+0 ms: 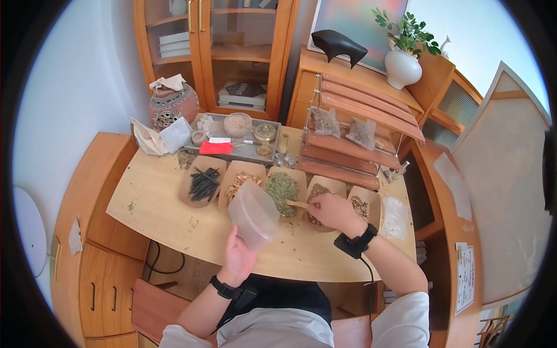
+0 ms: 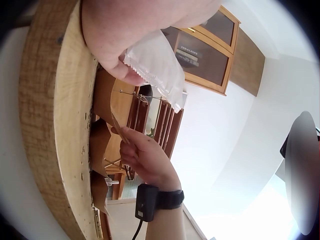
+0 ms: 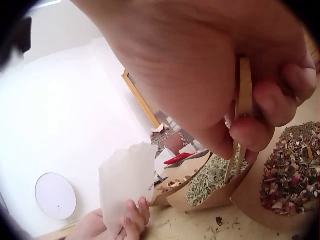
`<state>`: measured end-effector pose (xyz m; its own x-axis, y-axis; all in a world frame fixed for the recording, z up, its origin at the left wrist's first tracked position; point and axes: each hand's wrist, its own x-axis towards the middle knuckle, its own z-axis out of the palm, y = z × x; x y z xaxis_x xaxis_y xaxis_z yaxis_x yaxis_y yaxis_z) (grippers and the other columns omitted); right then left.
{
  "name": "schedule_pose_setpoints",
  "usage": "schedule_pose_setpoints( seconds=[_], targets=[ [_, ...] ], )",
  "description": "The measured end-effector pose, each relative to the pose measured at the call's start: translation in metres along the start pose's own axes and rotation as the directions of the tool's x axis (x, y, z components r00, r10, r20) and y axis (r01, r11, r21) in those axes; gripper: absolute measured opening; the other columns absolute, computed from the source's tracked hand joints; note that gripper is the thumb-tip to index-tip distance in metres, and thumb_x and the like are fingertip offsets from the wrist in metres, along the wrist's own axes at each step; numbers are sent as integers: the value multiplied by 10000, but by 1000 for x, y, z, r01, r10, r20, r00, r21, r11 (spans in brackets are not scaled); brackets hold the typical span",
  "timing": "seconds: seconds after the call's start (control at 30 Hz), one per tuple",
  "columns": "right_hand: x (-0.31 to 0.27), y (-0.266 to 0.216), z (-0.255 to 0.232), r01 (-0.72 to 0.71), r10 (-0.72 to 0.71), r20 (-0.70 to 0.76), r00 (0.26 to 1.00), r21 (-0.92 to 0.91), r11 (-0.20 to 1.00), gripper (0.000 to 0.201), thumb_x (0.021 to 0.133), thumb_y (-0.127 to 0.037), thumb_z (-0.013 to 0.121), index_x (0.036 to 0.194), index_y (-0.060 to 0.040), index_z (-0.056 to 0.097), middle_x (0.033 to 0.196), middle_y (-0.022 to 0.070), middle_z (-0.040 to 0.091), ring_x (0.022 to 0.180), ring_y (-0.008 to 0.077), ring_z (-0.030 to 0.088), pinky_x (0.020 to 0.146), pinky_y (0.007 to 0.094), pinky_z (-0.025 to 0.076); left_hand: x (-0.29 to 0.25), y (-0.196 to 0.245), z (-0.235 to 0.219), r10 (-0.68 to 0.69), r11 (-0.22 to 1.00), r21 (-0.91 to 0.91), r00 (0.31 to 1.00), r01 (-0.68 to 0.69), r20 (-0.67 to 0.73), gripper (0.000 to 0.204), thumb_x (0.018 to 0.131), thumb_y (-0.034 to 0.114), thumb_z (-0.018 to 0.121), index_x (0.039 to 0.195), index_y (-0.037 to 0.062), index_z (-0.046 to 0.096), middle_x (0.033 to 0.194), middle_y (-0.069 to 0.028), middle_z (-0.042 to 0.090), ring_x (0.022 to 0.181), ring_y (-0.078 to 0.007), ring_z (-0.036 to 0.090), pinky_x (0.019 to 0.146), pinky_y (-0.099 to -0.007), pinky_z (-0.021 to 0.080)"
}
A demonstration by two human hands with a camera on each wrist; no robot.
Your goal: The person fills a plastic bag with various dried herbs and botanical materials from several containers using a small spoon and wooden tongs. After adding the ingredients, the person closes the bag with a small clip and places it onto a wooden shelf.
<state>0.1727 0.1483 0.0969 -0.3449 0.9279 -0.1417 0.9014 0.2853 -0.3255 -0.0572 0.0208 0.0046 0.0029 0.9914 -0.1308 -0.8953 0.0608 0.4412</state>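
Note:
My left hand (image 1: 239, 258) holds a translucent plastic tub or bag (image 1: 254, 216), tilted above the table's front part; in the right wrist view it shows as a whitish sheet-like shape (image 3: 126, 182). My right hand (image 1: 333, 212) pinches wooden tweezers (image 3: 244, 95), whose tips touch the green dried herb (image 3: 207, 181) in the middle paper tray. Beside it lie a tray of dark strips (image 1: 204, 184), one of pale orange shavings (image 1: 242, 180), one of reddish petal mix (image 3: 292, 172) partly under my right hand, and one of speckled pieces (image 1: 360, 206).
Behind the trays stand a grey tray (image 1: 174, 152) with small dishes and a red packet (image 1: 216, 148), and a wooden rack (image 1: 348, 139) with plastic bags. A patterned pot (image 1: 174, 105) is at the back left. Clear plastic (image 1: 395, 218) lies at the right edge.

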Motion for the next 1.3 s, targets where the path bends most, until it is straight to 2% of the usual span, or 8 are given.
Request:
schedule_pose_setpoints(
  seconds=[0.13,0.43,0.73,0.93,1.03,1.13,1.23,1.3],
  targets=[
    [1,2,10,0,-1,-84,996,-8,1000,270,911,-326,602,973,-126,773,897,143,732,867,351,698,778,437,561,1,0,-1,5,1000,6,1000,-5,-5,539,1083,357,347,1540,74,299,1556,-101,404,1438,-268,384,1212,-450,288],
    [16,32,17,75,-30,-124,992,380,922,294,923,-300,647,1060,-60,746,931,190,725,865,364,696,777,395,541,1,1,1,19,1000,20,1000,-19,-5,534,1088,353,335,1539,69,299,1555,-105,408,1431,-264,396,1207,-446,303],
    [-12,5,-27,166,-91,-155,984,589,791,292,961,-224,655,1098,28,706,805,110,711,725,122,625,707,296,516,1,0,-4,5,999,54,1000,-5,-1,557,1085,372,338,1546,65,276,1559,-107,400,1435,-260,389,1210,-444,297],
    [-36,-28,-37,125,-142,-26,989,647,752,302,965,-233,656,1108,27,712,756,78,677,697,87,577,657,280,494,2,-1,-2,-4,999,51,1000,4,6,556,1086,374,335,1546,67,270,1553,-105,405,1431,-256,393,1207,-445,301],
    [-44,-41,-40,126,-165,24,986,541,832,293,971,-216,664,1127,28,707,785,19,665,733,50,555,670,244,482,1,0,2,2,999,47,1000,-2,0,551,1087,374,332,1543,68,278,1549,-105,410,1428,-256,397,1204,-446,305],
    [-45,-36,-37,171,-173,-42,984,495,852,285,971,-214,662,1128,19,710,772,26,663,712,53,545,654,243,475,1,0,0,7,999,46,1000,-7,3,547,1087,374,329,1540,69,284,1547,-104,413,1426,-258,399,1203,-446,306],
    [-44,-35,-52,65,-79,4,997,520,852,297,960,-230,663,1132,7,713,814,72,712,726,104,617,681,285,504,-1,0,0,10,1000,28,1000,-10,2,546,1086,372,331,1539,71,288,1546,-104,414,1426,-263,398,1203,-448,303],
    [-34,-21,-41,154,-106,-145,984,383,911,295,936,-277,645,1089,-43,739,836,150,718,763,261,676,701,368,535,-2,0,0,17,1000,10,1000,-18,2,544,1084,367,335,1539,71,291,1545,-102,415,1426,-266,397,1203,-449,301]
  ],
)
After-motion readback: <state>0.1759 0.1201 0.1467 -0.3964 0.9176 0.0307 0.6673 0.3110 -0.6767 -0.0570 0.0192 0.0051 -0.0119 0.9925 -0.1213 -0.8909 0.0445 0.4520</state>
